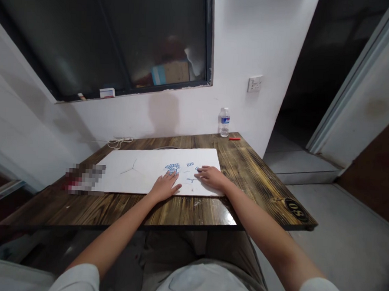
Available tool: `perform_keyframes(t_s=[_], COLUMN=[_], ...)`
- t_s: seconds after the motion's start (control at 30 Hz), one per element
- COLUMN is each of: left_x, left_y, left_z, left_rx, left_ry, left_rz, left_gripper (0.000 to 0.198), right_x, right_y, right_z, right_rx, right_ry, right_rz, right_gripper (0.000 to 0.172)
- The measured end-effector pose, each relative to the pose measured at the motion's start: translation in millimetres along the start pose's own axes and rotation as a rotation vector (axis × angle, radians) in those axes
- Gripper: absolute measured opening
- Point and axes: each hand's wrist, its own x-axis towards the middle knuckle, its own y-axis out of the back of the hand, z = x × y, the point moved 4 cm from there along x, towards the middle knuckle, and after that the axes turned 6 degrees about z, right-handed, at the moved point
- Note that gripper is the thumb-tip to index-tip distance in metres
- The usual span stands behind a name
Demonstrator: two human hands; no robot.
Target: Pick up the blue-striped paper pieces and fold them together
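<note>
— Scorched-wood tabletop (260,188), white card (140,175) laid across it: where are the blue-printed slips (172,167) found?

— Scattered on the card's far middle, mostly bunched, a few apart. Left hand (164,187) is laid flat, fingers spread, tips at the bunch.

— Right hand (212,177)?

— Flattened on the card, fingers loosely together, beside a lone slip (198,168). Nothing is seen pinched. Only a short reach is called for; a finger pinch would be needed for lifting any slip.

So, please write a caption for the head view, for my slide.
Left hand and right hand on a white board near small blue pieces, on a wooden table.
</note>
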Motion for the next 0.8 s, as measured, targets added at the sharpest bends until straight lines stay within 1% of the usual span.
perform_keyframes(t_s=[0.17,0.27,0.33,0.4,0.47,0.5,0.57,0.63,0.7,0.8], left_x=[29,38,37,30,20,14,3,-7,-15,-20], left_y=[-8.1,-7.2,-4.1,-0.8,1.4,2.2,4.1,6.4,8.0,8.3], left_z=[8,18,28,39,46,48,45,37,25,3], left_rx=[-0.050,-0.106,-0.136,-0.156,-0.168,-0.168,-0.150,-0.114,-0.073,-0.023], left_ry=[-0.002,-0.031,-0.116,-0.247,-0.348,-0.369,-0.358,-0.311,-0.235,-0.075], left_rz=[-0.077,-0.073,-0.035,-0.006,-0.016,-0.030,-0.054,-0.058,-0.067,-0.094], left_gripper=[0.063,0.062,0.062,0.061,0.059,0.059,0.060,0.061,0.060,0.061], right_x=[0,2,3,3,1,0,-1,-2,-1,0], right_y=[-5,-6,-5,-3,-2,-2,-1,-1,-1,-1], right_z=[-10,-11,-7,-1,4,5,5,4,1,-6], right_rx=[0.049,0.069,0.052,0.015,-0.014,-0.018,-0.006,0.017,0.040,0.056], right_ry=[0.144,0.160,0.111,0.030,-0.031,-0.042,-0.032,-0.002,0.047,0.114], right_rz=[-0.050,-0.042,-0.016,0.006,-0.009,-0.022,-0.047,-0.059,-0.075,-0.097], right_gripper=[0.038,0.040,0.041,0.042,0.041,0.040,0.039,0.038,0.037,0.038])
